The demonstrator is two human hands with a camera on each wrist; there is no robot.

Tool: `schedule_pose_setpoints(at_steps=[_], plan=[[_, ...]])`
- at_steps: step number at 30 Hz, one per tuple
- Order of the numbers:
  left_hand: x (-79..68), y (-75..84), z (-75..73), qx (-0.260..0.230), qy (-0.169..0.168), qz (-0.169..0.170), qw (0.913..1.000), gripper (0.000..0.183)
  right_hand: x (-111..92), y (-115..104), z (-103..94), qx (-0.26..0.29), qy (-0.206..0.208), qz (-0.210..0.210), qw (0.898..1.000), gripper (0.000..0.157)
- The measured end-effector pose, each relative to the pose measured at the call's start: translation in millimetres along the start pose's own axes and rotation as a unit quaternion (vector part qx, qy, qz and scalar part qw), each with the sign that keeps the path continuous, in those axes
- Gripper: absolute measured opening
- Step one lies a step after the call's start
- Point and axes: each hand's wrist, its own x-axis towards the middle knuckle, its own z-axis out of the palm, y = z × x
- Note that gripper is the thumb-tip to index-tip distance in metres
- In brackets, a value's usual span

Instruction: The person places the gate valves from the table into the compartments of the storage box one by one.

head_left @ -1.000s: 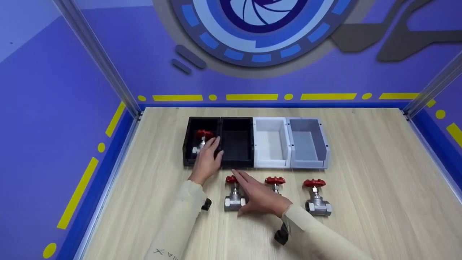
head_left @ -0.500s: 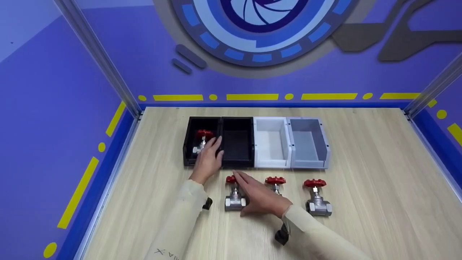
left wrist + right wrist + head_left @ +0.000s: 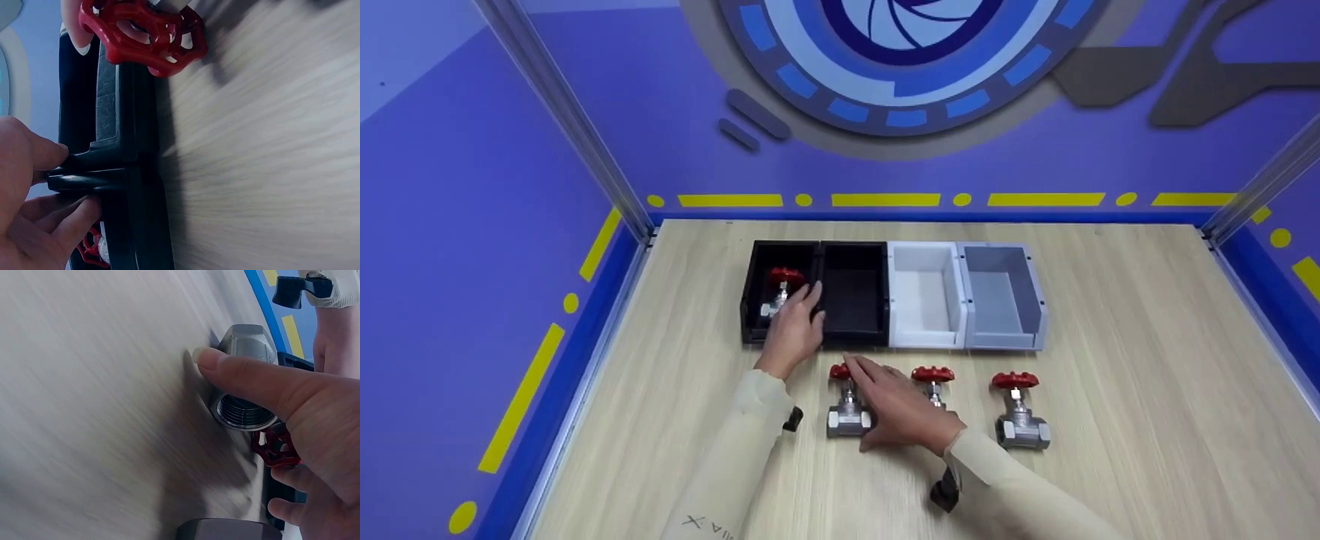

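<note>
Four valves (image 3: 1022,430), four bins (image 3: 926,339); left hand (image 3: 793,331) pinching bin walls (image 3: 93,180), right hand (image 3: 904,407) spread loosely.

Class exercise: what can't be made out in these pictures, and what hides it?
Middle valve, head view: most of its body is behind the right hand.
Valve in the left black bin, head view: lower right part covered by the left hand.
Top valve, left wrist view: body cut off by top edge.
Lowest metal piece, right wrist view: cut off by bottom edge.

A purple wall (image 3: 660,120) bears yellow dashes (image 3: 885,200) and a cropped, apparently round emblem (image 3: 911,64).
</note>
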Motion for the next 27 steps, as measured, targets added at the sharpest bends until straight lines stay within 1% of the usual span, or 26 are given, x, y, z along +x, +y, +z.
schedule_pose_setpoints(at_steps=[4,10,17,21,27], plan=[[0.5,0.7,-0.2,0.003,0.002,-0.001,1.0,0.051,-0.1,-0.7,0.5,-0.009,0.003,0.003,1.0,0.132],[0.7,1.4,-0.7,0.015,0.002,0.009,0.9998,0.051,0.2,-1.9,1.2,-0.012,0.006,0.006,1.0,0.129],[0.3,2.5,-1.2,0.019,-0.012,-0.001,0.9997,0.052,0.9,-2.1,1.5,-0.012,0.006,0.011,1.0,0.124],[0.6,2.6,-1.1,0.02,-0.013,-0.003,0.9997,0.052,1.1,-1.5,1.8,-0.017,0.012,0.009,1.0,0.12],[0.9,2.7,-0.1,0.02,-0.015,-0.008,0.9997,0.053,1.4,-0.3,2.9,-0.011,0.019,0.009,1.0,0.12]])
